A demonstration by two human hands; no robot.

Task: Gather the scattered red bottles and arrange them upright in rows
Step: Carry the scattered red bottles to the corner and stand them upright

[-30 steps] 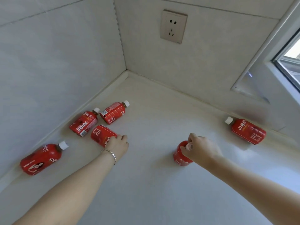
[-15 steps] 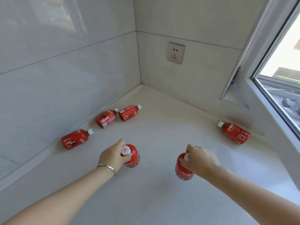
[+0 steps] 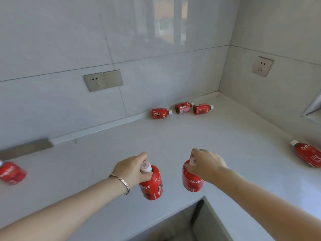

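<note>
My left hand [image 3: 132,169] grips the neck of an upright red bottle [image 3: 152,186] with a white cap. My right hand [image 3: 205,162] grips the top of a second upright red bottle [image 3: 192,183] just to its right. Both bottles are above the white counter [image 3: 217,141] near its front edge; I cannot tell whether they touch it. Three red bottles lie on their sides along the back wall [image 3: 160,113] [image 3: 183,107] [image 3: 202,108]. Another lies at the far right [image 3: 308,154], and one blurred bottle sits at the far left [image 3: 11,173].
Tiled walls meet in a corner at the back right. A double wall socket [image 3: 103,80] is on the left wall and a single socket [image 3: 262,66] on the right wall. A recess [image 3: 199,223] opens below the counter's front edge.
My left hand has lifted a lying bottle from the wall group, turned it upright and brought it toward me. Both hands and bottles now sit closer together near the front edge; my view swung left.
</note>
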